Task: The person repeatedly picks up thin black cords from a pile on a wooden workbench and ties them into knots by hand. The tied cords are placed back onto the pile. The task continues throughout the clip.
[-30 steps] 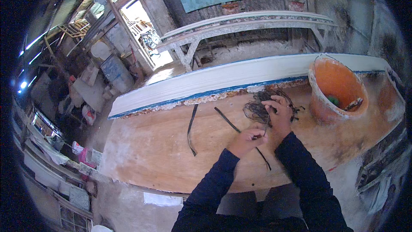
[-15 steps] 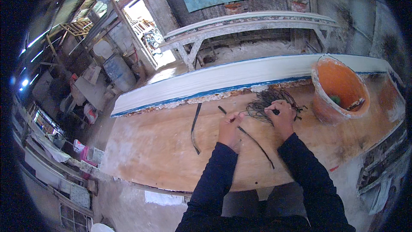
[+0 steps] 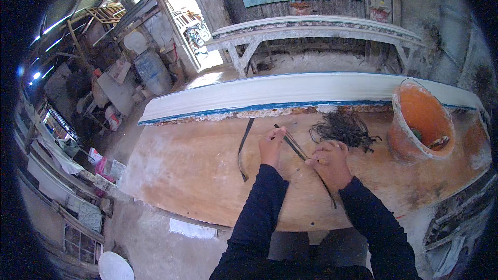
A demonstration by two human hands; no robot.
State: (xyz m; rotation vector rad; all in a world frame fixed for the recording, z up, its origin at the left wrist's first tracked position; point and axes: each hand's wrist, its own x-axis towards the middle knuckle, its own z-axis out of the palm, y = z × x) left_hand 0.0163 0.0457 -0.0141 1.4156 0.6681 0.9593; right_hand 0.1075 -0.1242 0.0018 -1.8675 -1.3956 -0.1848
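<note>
My left hand (image 3: 271, 148) is closed in a pinch on a thin dark strand, which runs toward my right hand (image 3: 333, 165). The right hand's fingers are curled, also closed on that strand. Beneath the hands, a long narrow black strip (image 3: 324, 186) lies slanted on the brown wooden board (image 3: 176, 171). A second black strip (image 3: 243, 148) lies apart, left of my left hand. Just beyond my right hand sits a tangled pile of dark strands (image 3: 345, 129).
An orange bucket (image 3: 399, 135) with a whitish, crusted rim stands on the board at the right, holding some things. A long white moulding with blue edges (image 3: 270, 91) borders the board's far side. Behind it stands a whitish bench (image 3: 321, 36). A blue barrel (image 3: 153, 72) is at far left.
My right hand has come away from the pile, toward me and the left hand. A thin strand now stretches between both hands over the strip. The view has shifted slightly.
</note>
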